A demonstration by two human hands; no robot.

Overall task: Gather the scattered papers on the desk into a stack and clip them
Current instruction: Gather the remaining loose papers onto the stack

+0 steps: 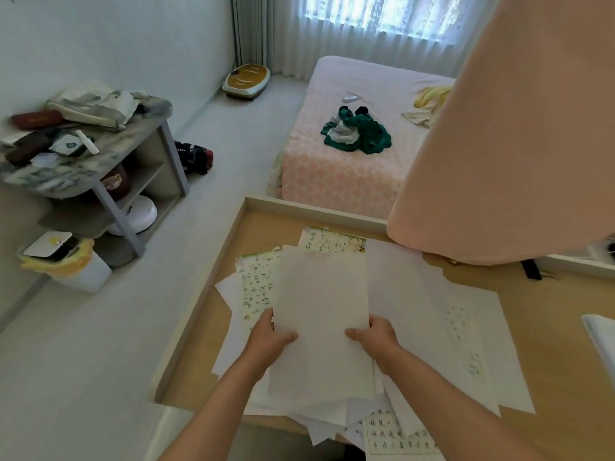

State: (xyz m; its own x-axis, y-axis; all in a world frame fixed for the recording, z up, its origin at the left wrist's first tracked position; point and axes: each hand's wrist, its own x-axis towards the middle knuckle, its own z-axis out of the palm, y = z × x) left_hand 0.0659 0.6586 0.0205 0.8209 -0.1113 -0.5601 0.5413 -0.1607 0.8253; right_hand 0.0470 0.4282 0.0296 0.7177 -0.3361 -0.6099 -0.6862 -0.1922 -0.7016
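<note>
A blank white sheet (pixel 321 314) is held up over the wooden desk (pixel 565 354). My left hand (pixel 271 337) grips its left edge with the thumb on top, and my right hand (pixel 374 334) grips its right edge the same way. Under and around it lie scattered papers: a green-bordered sheet with handwriting (pixel 254 284) at the left, another patterned sheet (pixel 331 241) behind, plain white sheets (pixel 416 304) to the right, and a gridded calligraphy sheet (pixel 396 434) hanging over the front edge. No clip is visible.
A large pink cloth-covered shape (pixel 519 134) stands on the desk's back right. A white stack (pixel 602 337) sits at the right edge. Beyond the desk are a pink bed (pixel 339 161), a cluttered side shelf (pixel 86 154) and a lidded bin (pixel 66 261) on the floor.
</note>
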